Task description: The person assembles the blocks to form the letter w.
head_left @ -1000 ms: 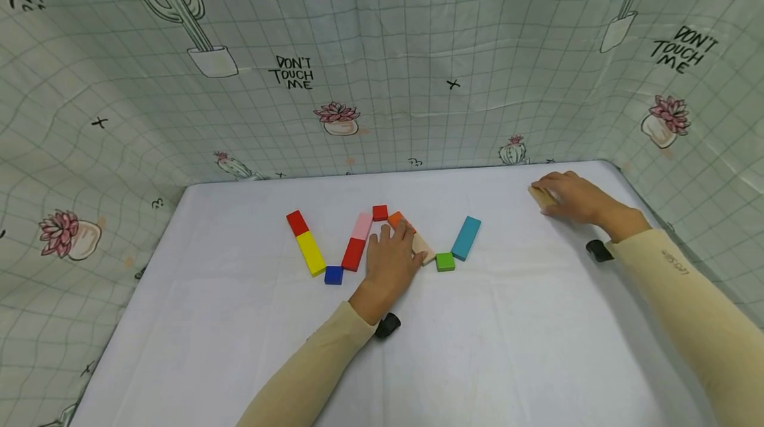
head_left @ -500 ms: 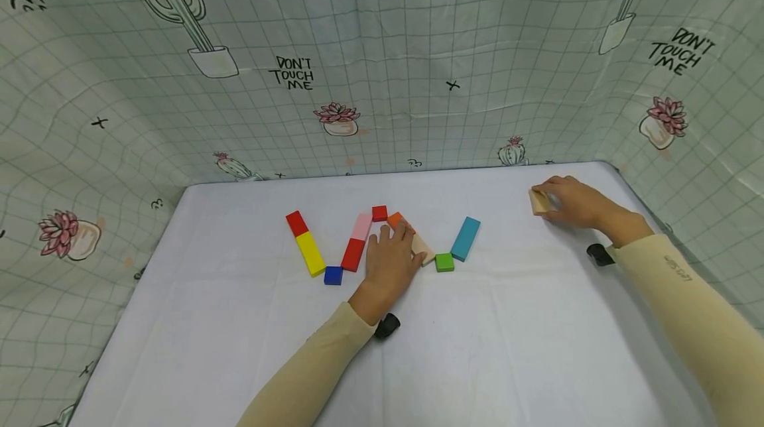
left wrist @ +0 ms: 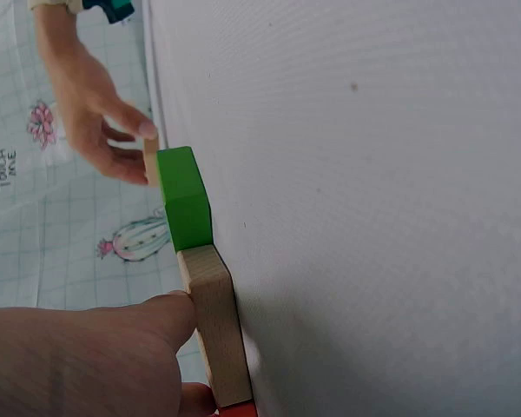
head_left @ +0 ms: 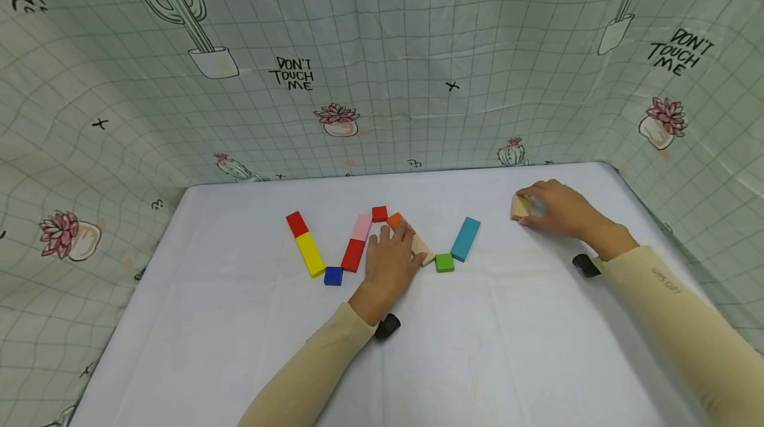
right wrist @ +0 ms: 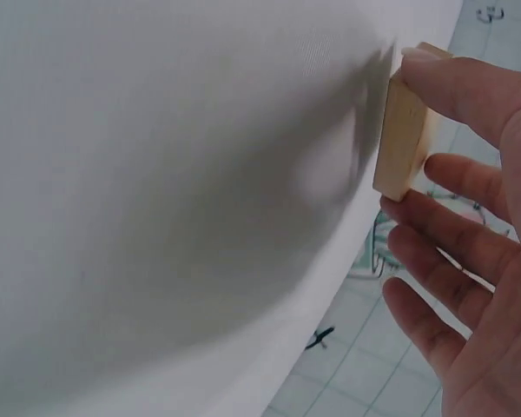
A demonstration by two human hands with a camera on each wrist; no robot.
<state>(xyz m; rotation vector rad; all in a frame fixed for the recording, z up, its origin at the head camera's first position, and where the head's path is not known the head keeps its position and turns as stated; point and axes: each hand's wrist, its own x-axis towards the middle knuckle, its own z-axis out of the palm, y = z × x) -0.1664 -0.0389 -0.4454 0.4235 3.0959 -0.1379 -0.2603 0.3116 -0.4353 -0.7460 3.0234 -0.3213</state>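
At the right of the table in the head view, my right hand (head_left: 564, 210) pinches a plain wooden block (head_left: 520, 207). The right wrist view has that block (right wrist: 401, 135) between thumb and fingertips, over the white cloth. My left hand (head_left: 388, 264) rests at the middle of a zigzag row, fingers fairly straight. Its fingertips touch the orange block (head_left: 396, 219). Its thumb touches another natural wood block (head_left: 423, 250), also visible in the left wrist view (left wrist: 217, 326). The hand partly hides both. A green block (head_left: 444, 262) adjoins the wood one.
Left of my left hand lie red (head_left: 296, 223), yellow (head_left: 311, 254), blue (head_left: 333, 276), a second red (head_left: 353, 255) and pink (head_left: 361, 226) blocks. A small red block (head_left: 379, 213) tops the peak. A teal block (head_left: 465, 239) slants up from the green one.
My right hand has moved left with the wooden block, which has turned to show a different face. The left hand and the row have stayed in place.
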